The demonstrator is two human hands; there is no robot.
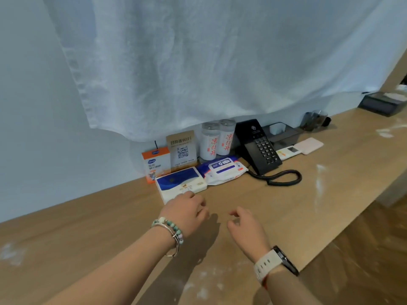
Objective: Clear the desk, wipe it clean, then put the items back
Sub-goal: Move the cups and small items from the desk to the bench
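Left hand (pixel 187 209): fingers loosely bent, nothing gripped. The fingertips lie at the near edge of the tissue pack (pixel 181 183); contact cannot be confirmed. Right hand (pixel 244 225): relaxed, half curled, empty, hovering over the desk (pixel 297 201).

The tissue pack lies directly ahead of the left hand, toward the wall, with its long axis running left to right along the wall. The left hand is the nearer; the right hand sits off to the pack's right. Judgement: clearing has not begun, and the pack is the likely first pick.

Touching the pack's right end lies a wet-wipe pack (pixel 222 170). Behind stand an orange box (pixel 154 166), a sign (pixel 181 148) reading "WiFi" above a QR code, and two bottles (pixel 210 143) lettered 凉白开. Further right sits a black telephone (pixel 259 148). White dust streaks the desk.
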